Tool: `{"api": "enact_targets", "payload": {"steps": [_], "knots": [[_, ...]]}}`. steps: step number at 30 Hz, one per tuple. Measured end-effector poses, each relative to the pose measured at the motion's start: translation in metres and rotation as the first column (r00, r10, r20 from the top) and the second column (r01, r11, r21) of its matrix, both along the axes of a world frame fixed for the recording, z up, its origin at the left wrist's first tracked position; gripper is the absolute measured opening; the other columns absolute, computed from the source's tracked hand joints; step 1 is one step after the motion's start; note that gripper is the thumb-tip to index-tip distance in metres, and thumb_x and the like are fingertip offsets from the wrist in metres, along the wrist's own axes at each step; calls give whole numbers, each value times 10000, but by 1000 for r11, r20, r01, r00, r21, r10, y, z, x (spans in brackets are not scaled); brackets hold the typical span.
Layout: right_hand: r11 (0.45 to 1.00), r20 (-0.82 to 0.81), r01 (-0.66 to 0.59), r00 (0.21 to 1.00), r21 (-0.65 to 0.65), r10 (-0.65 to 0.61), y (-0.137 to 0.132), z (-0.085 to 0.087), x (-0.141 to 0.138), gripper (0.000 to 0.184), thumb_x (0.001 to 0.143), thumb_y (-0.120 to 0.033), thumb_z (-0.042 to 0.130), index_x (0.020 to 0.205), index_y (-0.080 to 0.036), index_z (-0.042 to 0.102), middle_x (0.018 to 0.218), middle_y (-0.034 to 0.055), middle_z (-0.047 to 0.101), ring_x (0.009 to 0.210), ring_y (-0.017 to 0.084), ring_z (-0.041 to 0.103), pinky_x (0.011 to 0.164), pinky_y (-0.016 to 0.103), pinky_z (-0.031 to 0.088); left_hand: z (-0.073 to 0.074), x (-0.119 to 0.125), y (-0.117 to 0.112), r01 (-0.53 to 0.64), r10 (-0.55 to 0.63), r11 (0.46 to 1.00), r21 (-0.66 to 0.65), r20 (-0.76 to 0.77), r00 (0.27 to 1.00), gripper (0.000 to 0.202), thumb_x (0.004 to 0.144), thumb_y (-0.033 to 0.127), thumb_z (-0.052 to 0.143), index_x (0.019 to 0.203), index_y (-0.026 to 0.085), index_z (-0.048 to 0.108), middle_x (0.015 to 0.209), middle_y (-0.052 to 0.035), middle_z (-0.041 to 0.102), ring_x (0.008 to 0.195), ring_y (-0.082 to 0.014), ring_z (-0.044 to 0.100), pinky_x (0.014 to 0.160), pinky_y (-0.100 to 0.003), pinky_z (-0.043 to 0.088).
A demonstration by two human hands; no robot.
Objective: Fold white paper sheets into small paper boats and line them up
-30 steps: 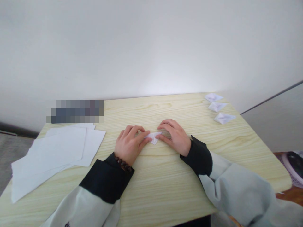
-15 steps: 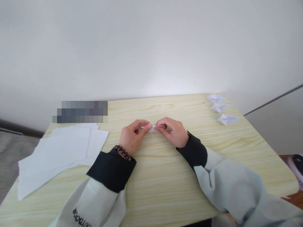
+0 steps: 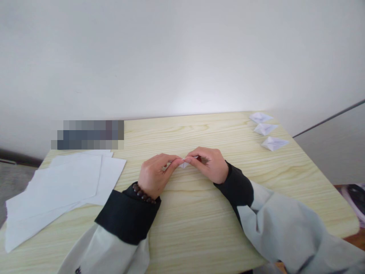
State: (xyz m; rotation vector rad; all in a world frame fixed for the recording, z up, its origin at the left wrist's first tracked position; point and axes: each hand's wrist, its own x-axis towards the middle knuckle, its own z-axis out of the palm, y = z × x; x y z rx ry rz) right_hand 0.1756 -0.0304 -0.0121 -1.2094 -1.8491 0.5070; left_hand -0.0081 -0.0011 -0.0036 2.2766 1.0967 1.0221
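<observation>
Between my two hands, over the middle of the table, is a small piece of folded white paper (image 3: 184, 165). My left hand (image 3: 158, 171) pinches its left side with thumb and forefinger. On the opposite side, my right hand (image 3: 207, 163) grips it the same way, and the fingertips of both hands nearly meet. Most of the paper is covered by the fingers, so its full shape is hidden. Three folded white paper boats (image 3: 275, 143) sit in a row at the table's far right.
Loose white paper sheets (image 3: 68, 182) overlap on the left of the wood-grain table (image 3: 194, 228). Behind them is a pixelated dark object (image 3: 88, 135). A white wall (image 3: 182, 57) rises along the table's back edge.
Both hands, still pinching the folded paper, have come slightly nearer to me, and their fingertips are closer together. The view has shifted a little.
</observation>
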Motion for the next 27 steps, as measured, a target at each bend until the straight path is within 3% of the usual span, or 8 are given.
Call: {"api": "enact_targets", "payload": {"steps": [3, 7, 10, 15, 19, 27], "knots": [[999, 7, -7, 1000, 34, 7, -1, 1, 1, 168, 853, -272, 570, 771, -159, 664, 707, 24, 681, 624, 97, 599, 589, 204, 445, -1, 0, -1, 21, -21, 999, 38, -9, 1000, 206, 802, 351, 603, 787, 167, 694, 713, -9, 713, 569, -108, 608, 585, -202, 471], [992, -1, 7, 1000, 126, -7, -3, 2, 1, 148, 851, -261, 575, 778, -165, 661, 721, 26, 687, 640, 101, 609, 605, 204, 460, -2, 0, -2, 46, -50, 996, -82, -42, 998, 258, 775, 401, 619, 875, 176, 696, 719, -9, 725, 570, -122, 640, 557, -196, 485], [989, -15, -9, 1000, 148, 11, -3, 2, 0, 138, 842, -253, 589, 770, -168, 671, 719, 23, 694, 625, 96, 610, 594, 198, 461, 0, 1, -4, 43, -46, 987, -153, -14, 999, 242, 788, 390, 597, 840, 180, 705, 748, -11, 734, 629, -137, 667, 583, -192, 503], [1000, -154, -9, 988, 15, 11, 0, -1, 1, 126, 800, -265, 636, 731, -169, 679, 688, 12, 696, 603, 93, 609, 572, 189, 463, 3, 4, -4, 28, -11, 961, -274, 63, 998, 238, 754, 383, 632, 824, 171, 713, 767, -20, 736, 684, -161, 681, 621, -201, 525], [994, -270, -52, 962, -93, 25, 1, -2, 2, 176, 836, -273, 573, 760, -152, 676, 674, 12, 681, 574, 84, 601, 544, 179, 468, 4, 1, -2, 63, -6, 910, -410, 140, 990, 283, 751, 417, 626, 836, 164, 718, 746, -26, 734, 656, -165, 674, 618, -219, 534], [1000, -145, 0, 989, -19, -3, -1, 1, 3, 189, 852, -244, 556, 750, -163, 693, 585, -14, 639, 543, 70, 574, 538, 163, 443, 5, -4, 4, 141, -56, 874, -465, 191, 980, 302, 812, 416, 557, 775, 165, 722, 657, -14, 707, 619, -139, 651, 603, -204, 511]]}}
